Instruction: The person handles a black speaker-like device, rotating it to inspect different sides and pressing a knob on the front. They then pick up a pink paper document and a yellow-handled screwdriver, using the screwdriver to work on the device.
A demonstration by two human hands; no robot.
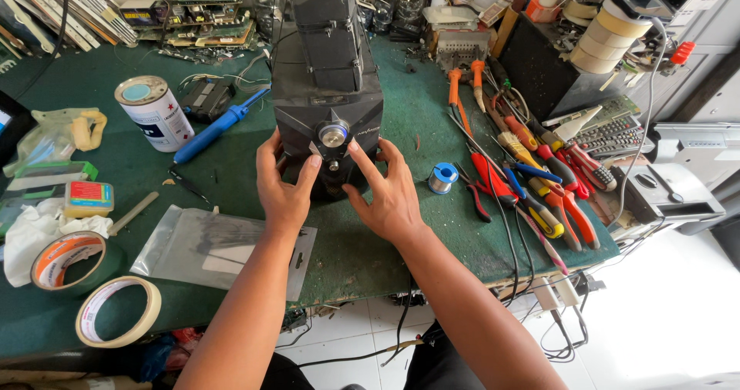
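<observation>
- Head view: you are bracing the black computer case lying on the green mat — your left hand and right hand are spreading open-fingered around its round silver button.
- It is looking heavy and rigid — so you should be gripping its side edges, not the button.

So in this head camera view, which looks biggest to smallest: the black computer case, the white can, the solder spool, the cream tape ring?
1. Black computer case, held by both hands.
2. Cream tape ring, though it lies nearer the camera, so unsure against the can.
3. White can.
4. Solder spool, clearly smallest.
</observation>
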